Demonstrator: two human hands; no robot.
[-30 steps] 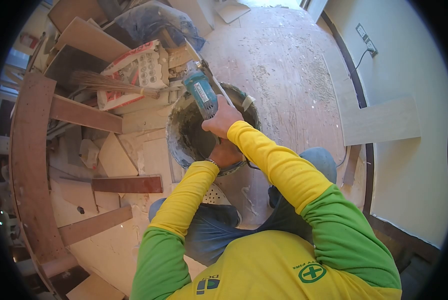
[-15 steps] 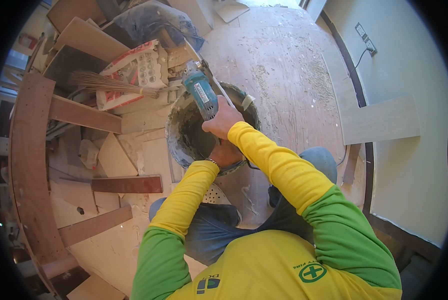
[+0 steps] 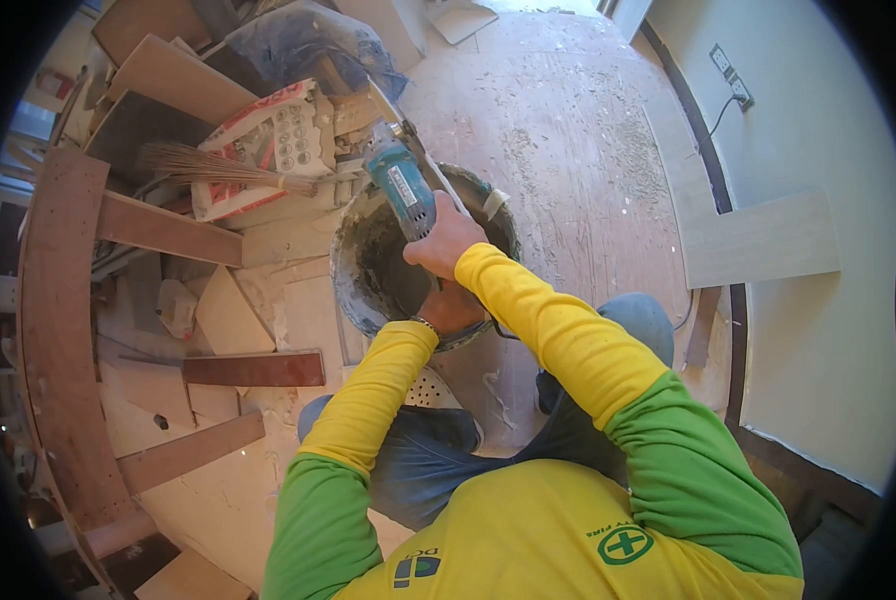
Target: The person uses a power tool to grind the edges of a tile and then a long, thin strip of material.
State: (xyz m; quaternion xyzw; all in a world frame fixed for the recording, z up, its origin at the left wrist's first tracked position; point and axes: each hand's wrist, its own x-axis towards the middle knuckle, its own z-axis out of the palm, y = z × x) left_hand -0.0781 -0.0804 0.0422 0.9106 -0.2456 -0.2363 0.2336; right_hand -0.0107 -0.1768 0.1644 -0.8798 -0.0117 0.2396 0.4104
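On the dusty, scuffed floor of a room under renovation, beside a bare wall with a socket and a pale tile at its foot: crouching over a mortar-caked bucket set just ahead of the knees, close enough for both arms to reach down into it. Gripping a teal power drill with the right hand closed tight round its handle, the body slanting out above the far rim, the working end hidden from view. Resting the left hand lower, at the near rim just beneath the right, seemingly for steadiness; with fingers hidden, impossible to tell whether curled round anything. Lying just beyond the bucket, a straw broom and a printed sack; scattered to the left, wooden planks and tile offcuts.
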